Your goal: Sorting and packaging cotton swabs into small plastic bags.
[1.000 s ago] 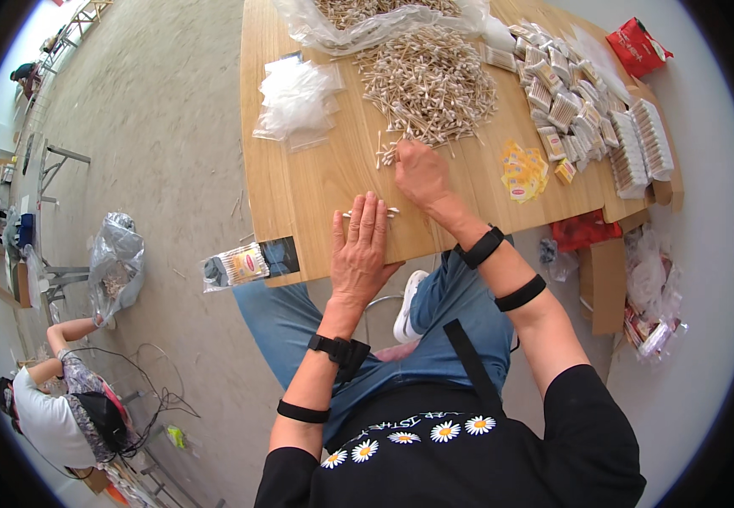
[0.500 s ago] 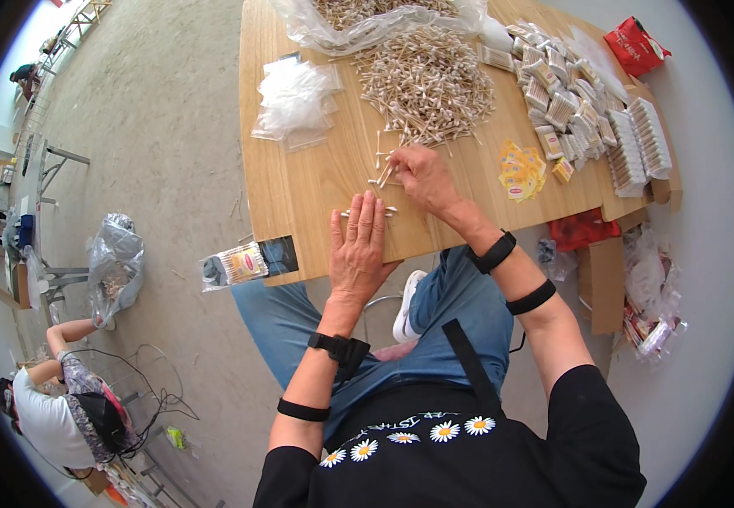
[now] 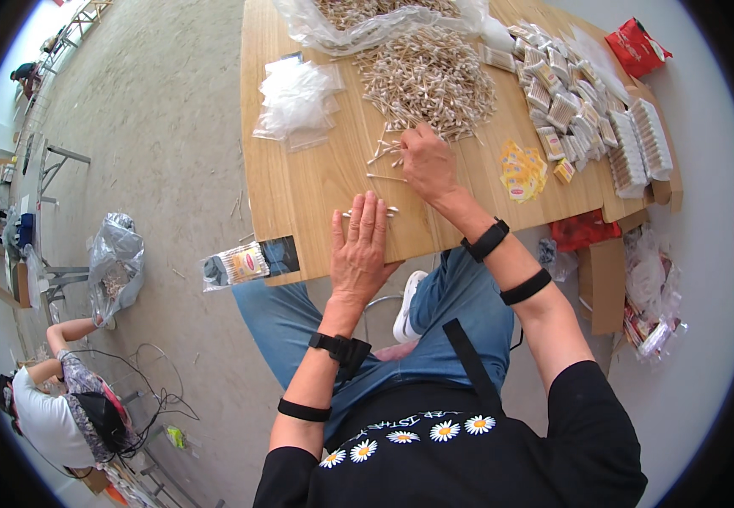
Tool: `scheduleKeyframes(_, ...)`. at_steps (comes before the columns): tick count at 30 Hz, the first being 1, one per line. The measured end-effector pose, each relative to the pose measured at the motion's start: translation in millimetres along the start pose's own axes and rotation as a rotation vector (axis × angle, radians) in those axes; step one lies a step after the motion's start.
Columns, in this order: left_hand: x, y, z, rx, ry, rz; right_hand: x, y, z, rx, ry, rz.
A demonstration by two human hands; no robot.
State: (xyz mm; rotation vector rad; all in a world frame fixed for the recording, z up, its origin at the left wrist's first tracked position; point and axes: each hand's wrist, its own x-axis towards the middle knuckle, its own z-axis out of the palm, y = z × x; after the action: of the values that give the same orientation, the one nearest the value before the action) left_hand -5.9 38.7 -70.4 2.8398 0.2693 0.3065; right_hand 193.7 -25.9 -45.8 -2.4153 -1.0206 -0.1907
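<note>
My left hand (image 3: 361, 245) lies flat on the wooden table (image 3: 299, 190), its fingers stretched out together. Cotton swab tips (image 3: 393, 210) stick out on both sides of those fingers. My right hand (image 3: 428, 167) is closed at the near edge of a big heap of loose cotton swabs (image 3: 426, 80). Its fingertips are curled under, so whatever they hold is hidden. A few stray swabs (image 3: 386, 151) lie just left of its knuckles, and a single swab (image 3: 386, 178) rests on the wood between my two hands.
Clear plastic bags (image 3: 299, 102) are stacked left of the heap. Yellow cards (image 3: 522, 172) lie to the right, before many bundled swab packs (image 3: 566, 106). A filled swab pack (image 3: 244, 263) sits at the left front corner. Another person (image 3: 58, 411) works at lower left.
My right hand has moved slightly up and right, closer to the heap, and its fingers have curled in. One swab now lies apart where it was. My left hand has stayed put.
</note>
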Motion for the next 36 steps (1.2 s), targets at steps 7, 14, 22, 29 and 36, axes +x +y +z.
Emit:
scheduleKeyframes(7, 0.0, -0.9, 1.5, 0.009, -0.009, -0.005, -32.8, -9.1, -5.8, 0.076, -0.095, 0.019)
scheduleKeyframes(14, 0.1, -0.4, 1.8, 0.001, -0.006, -0.009, -35.5, -4.7, -3.4, 0.135, -0.044, 0.037)
scheduleKeyframes(22, 1.2, 1.5, -4.1, -0.031, -0.041, -0.022, -45.3, -21.6, -3.1, 0.199, -0.202, -0.093)
scheduleKeyframes(29, 0.3, 0.9, -3.4, -0.017, -0.036, -0.027, 11.0, -22.9, 6.3, -0.117, 0.028, -0.245)
scheduleKeyframes(36, 0.2, 0.9, -2.0, -0.025, 0.003, -0.013, -6.0, -23.8, 10.5, -0.159, -0.031, -0.494)
